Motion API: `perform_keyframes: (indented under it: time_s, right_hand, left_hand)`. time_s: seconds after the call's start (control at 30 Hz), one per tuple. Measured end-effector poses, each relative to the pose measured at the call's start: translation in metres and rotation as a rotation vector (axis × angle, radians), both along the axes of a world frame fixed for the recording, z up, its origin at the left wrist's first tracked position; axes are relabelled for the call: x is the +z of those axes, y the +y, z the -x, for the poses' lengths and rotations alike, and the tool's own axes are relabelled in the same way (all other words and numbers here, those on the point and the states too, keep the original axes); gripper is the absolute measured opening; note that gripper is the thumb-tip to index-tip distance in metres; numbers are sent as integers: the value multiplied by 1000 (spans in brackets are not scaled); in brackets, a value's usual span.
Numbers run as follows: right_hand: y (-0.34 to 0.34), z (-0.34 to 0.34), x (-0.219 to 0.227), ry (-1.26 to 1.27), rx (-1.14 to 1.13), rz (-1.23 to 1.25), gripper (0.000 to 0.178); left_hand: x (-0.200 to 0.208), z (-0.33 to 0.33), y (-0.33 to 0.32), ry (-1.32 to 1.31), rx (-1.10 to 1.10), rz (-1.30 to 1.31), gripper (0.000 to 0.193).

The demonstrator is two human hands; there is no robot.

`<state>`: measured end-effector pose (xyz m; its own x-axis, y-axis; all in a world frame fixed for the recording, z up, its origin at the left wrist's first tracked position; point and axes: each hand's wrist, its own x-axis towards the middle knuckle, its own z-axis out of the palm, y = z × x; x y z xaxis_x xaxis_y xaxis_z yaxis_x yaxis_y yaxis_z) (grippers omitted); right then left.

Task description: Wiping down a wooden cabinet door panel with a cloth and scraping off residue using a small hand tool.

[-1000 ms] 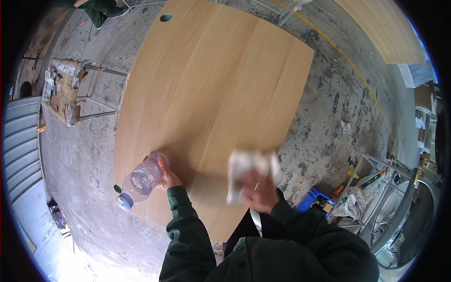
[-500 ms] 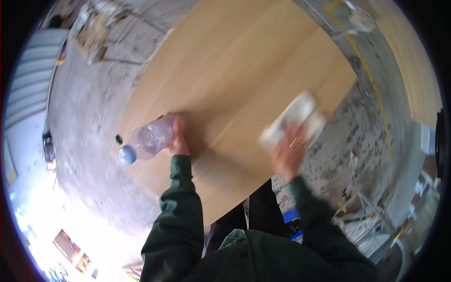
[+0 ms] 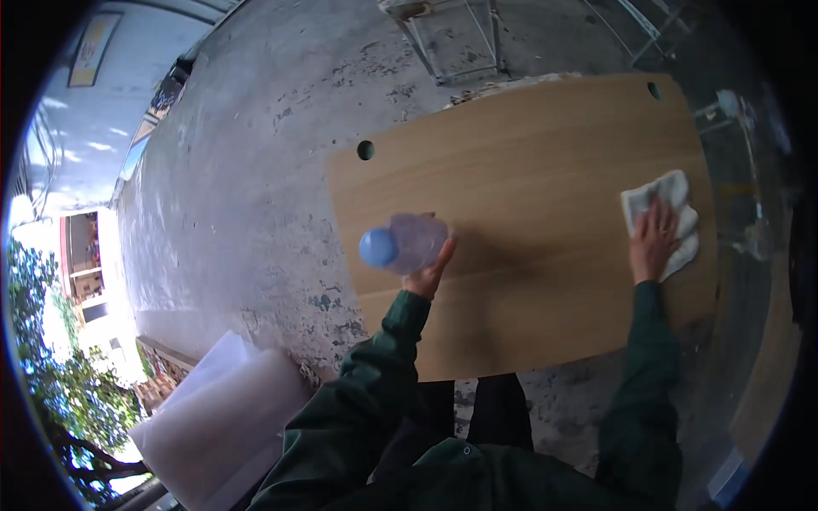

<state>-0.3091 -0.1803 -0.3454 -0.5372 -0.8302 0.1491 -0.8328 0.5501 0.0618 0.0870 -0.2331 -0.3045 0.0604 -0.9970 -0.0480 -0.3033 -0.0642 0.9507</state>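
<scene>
In my left hand (image 3: 432,271) is a clear plastic bottle (image 3: 416,242), with my fingers wrapped round its body. Its big light-blue cap (image 3: 377,247) points up and to the left, and the bottle is over the left part of a wood-grain board (image 3: 545,170). My right hand (image 3: 653,243) lies flat with fingers stretched out on a white cloth (image 3: 678,192), pressing it against the board close to its right edge. Part of the cloth is hidden under that hand.
Two dark round holes, a left one (image 3: 365,150) and a right one (image 3: 653,91), are near the board's far corners. A metal frame (image 3: 494,38) stands beyond on the worn concrete floor (image 3: 273,187). Rolled whitish sheeting (image 3: 230,417) is at the lower left.
The view has turned, and the board now runs more crosswise. My right hand and the cloth are at the board's right end. The bottle stays in my left hand, its cap turned more upward.
</scene>
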Motion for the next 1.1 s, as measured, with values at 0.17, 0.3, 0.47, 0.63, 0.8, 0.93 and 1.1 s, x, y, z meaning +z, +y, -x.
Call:
perform_keyframes:
  time_s: [0.17,0.3,0.47,0.63,0.8,0.93,1.1]
  right_hand:
    - [-97,-76,2,-1,-43,90,48]
    - [-102,-287,34,-314,635,85,48]
    - [-38,-427,-1,-628,1414,-23,54]
    - [-181,-445,5,-313,1146,113,51]
    - [-178,-462,5,-301,1141,90,49]
    - [-21,-463,18,-426,1247,-195,55]
    - [177,-419,26,-489,1437,-444,47]
  left_hand:
    - [-3,-115,65,-37,205,148,59]
    - [-8,-158,122,-54,366,45,60]
    - [-8,-167,163,33,416,-53,60]
    - [-11,-174,185,114,369,-132,62]
    - [-18,-184,195,225,444,-136,65]
    - [-2,-217,182,141,562,-223,66]
    - [-7,-274,167,74,610,-152,63]
